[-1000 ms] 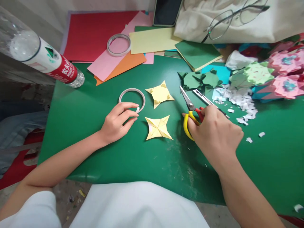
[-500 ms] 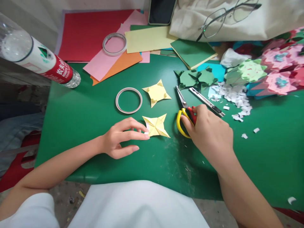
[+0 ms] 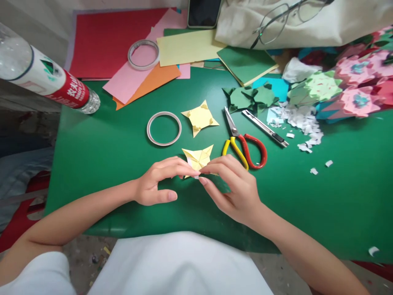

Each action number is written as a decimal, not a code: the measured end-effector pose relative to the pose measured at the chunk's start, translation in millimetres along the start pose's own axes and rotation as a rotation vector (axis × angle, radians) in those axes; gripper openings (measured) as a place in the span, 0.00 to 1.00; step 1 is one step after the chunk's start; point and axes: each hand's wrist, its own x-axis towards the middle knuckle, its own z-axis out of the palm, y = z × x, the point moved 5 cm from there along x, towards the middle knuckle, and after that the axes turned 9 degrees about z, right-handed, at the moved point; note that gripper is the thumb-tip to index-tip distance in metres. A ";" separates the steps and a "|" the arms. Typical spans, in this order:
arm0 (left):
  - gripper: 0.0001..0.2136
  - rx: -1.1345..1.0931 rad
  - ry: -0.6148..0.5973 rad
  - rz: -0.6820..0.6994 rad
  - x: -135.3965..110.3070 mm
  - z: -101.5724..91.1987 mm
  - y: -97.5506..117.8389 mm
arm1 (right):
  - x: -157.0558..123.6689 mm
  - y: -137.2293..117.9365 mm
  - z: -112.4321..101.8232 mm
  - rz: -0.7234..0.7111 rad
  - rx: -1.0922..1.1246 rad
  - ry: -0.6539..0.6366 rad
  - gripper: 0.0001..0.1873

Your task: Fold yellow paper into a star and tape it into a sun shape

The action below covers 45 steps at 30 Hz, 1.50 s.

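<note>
A yellow folded-paper star (image 3: pixel 198 157) lies on the green table, partly hidden by my fingers. My left hand (image 3: pixel 161 180) rests at its lower left edge, fingers stretched out and thumb apart. A small white strip, apparently tape (image 3: pixel 196 177), shows at the left fingertips. From the right, my right hand (image 3: pixel 235 188) reaches over the star's lower right, its thumb and forefinger slightly apart beside the strip. Just beyond it lie scissors (image 3: pixel 242 143) with red and yellow handles. Above is a second yellow star (image 3: pixel 201 117) with curled points.
Left of the stars lies a roll of tape (image 3: pixel 164 128); another tape roll (image 3: pixel 143 55) sits on coloured paper sheets (image 3: pixel 113 45). A utility knife (image 3: pixel 265 128), green folded pieces (image 3: pixel 250 98), white scraps (image 3: pixel 302 123) and paper flowers (image 3: pixel 357 100) are rightward. A bottle (image 3: pixel 55 76) stands left.
My right hand has let go of the scissors, leaving them on the table, and moved left to the fingertips of my left hand. The left hand has shifted slightly right over the star.
</note>
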 end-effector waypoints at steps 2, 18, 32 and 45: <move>0.22 0.026 -0.019 0.034 1.0 1.2 1.5 | -1.0 1.1 5.3 0.024 0.082 -0.006 0.04; 0.24 0.022 0.324 -0.147 -12.6 -6.4 -15.8 | 1.9 9.9 -0.3 -0.138 -0.294 0.106 0.07; 0.15 0.222 0.229 -0.424 -12.0 -7.0 -18.5 | -7.3 28.9 15.4 0.166 -0.272 0.093 0.26; 0.07 0.172 0.209 -0.343 -15.7 -5.2 -16.7 | -1.3 32.3 10.1 0.348 0.370 0.032 0.24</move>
